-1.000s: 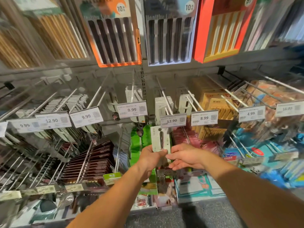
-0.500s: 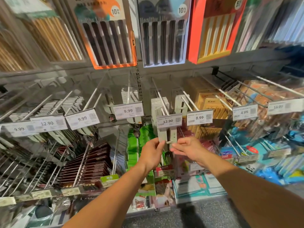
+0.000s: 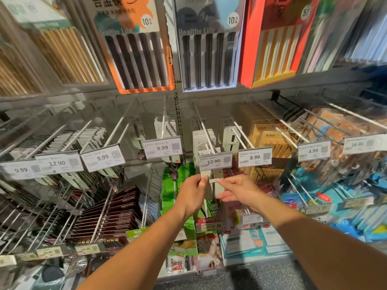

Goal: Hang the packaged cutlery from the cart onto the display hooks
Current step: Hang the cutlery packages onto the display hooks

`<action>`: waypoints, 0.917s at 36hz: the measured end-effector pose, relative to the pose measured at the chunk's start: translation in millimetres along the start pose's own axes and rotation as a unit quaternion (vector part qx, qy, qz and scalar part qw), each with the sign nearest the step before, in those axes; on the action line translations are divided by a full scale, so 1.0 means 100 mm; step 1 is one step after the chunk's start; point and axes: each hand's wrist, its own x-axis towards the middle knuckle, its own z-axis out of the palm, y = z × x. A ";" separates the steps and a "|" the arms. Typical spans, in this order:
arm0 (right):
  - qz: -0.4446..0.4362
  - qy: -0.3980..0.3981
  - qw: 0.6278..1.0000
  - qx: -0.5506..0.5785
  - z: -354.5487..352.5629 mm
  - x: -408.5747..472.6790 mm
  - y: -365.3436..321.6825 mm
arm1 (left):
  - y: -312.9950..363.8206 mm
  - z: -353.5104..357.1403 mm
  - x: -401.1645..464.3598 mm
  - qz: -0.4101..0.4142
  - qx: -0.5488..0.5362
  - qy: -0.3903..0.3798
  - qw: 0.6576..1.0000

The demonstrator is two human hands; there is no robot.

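Head | left hand [image 3: 193,193], right hand [image 3: 238,190] pinch flat card-backed fork pack [image 3: 211,186] | under 12.90 tag [image 3: 215,161]

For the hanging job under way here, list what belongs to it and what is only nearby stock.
In the job:
- left hand
- right hand
- fork pack, held by both hands
- hook behind the 12.90 tag

Only nearby:
- orange chopstick box
- 8.99 tag
- green packets
- brown chopstick packs
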 end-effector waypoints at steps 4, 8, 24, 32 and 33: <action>0.027 0.045 0.996 -0.072 0.03 0.10 -0.04 | 0.03 0.03 0.04 -0.047 0.011 -0.023 0.999; 0.074 0.122 0.979 -0.143 0.06 0.25 -0.10 | 0.00 0.04 0.07 -0.087 0.034 0.001 0.996; 0.156 0.110 0.964 -0.186 0.07 0.41 -0.25 | -0.08 0.06 0.32 -0.072 0.076 -0.098 0.990; 0.109 0.118 0.984 -0.080 -0.06 -0.05 -0.29 | 0.16 0.07 0.05 -0.035 0.117 -0.122 0.985; 0.092 0.116 0.985 -0.085 -0.08 -0.13 -0.29 | 0.20 0.08 -0.01 -0.024 0.124 -0.130 0.983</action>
